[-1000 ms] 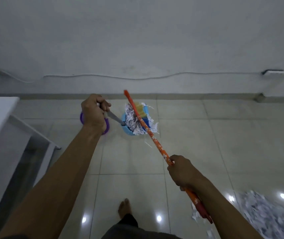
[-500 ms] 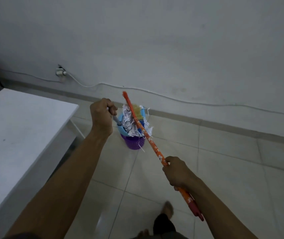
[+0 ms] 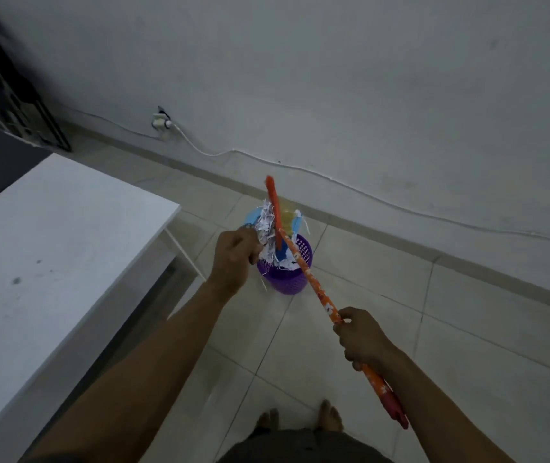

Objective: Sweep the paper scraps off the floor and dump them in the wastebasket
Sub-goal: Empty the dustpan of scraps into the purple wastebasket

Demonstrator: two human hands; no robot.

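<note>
Holding the blue dustpan (image 3: 288, 225) tipped right over the purple wastebasket (image 3: 287, 279), the left hand (image 3: 235, 259) is closed tight on its handle. Paper scraps (image 3: 266, 225) hang just above the rim. The right hand (image 3: 362, 339), farther back, grips the long orange broom (image 3: 313, 282), which points at the basket.

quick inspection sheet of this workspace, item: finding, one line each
surface: pale tiled floor, no scraps seen on this patch
job's things: blue dustpan heaped with paper scraps, tilted above the purple wastebasket; orange broom pressed against the load
clutter: nothing seen
grippers: left hand grips the dustpan handle; right hand grips the broom
cables: white cable runs along the wall from a plug
surroundings: white table on the left, dark rack in the corner, bare feet below
</note>
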